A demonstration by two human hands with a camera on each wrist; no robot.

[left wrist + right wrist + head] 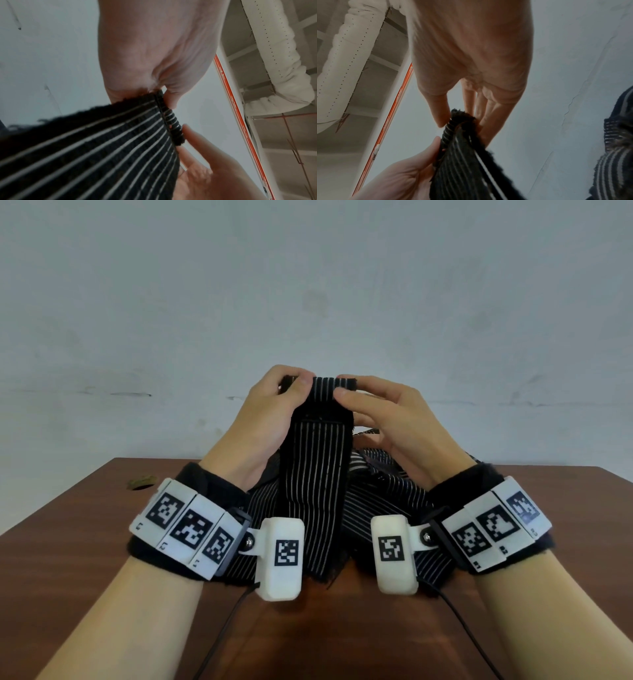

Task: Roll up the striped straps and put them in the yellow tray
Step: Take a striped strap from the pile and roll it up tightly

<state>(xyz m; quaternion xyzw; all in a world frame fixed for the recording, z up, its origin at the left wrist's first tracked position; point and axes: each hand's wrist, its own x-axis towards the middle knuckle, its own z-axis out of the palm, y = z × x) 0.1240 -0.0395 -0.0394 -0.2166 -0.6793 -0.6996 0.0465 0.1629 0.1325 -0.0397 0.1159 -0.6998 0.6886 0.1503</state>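
Note:
A black strap with thin white stripes (317, 470) hangs from both hands, held up above the table. Its top end is turned over into a small roll (334, 386). My left hand (274, 402) pinches the roll's left end between thumb and fingers. My right hand (380, 409) pinches its right end. The left wrist view shows the rolled edge (173, 124) close up, and the right wrist view shows the fuzzy roll end (462, 119) between thumb and fingers. More striped straps (387, 491) lie heaped on the table under my hands. The yellow tray is not in view.
The brown wooden table (85, 542) reaches from the near edge to a pale wall (308, 285). A small chip (140, 482) marks its far left. Cables (226, 625) trail from the wrist cameras toward me.

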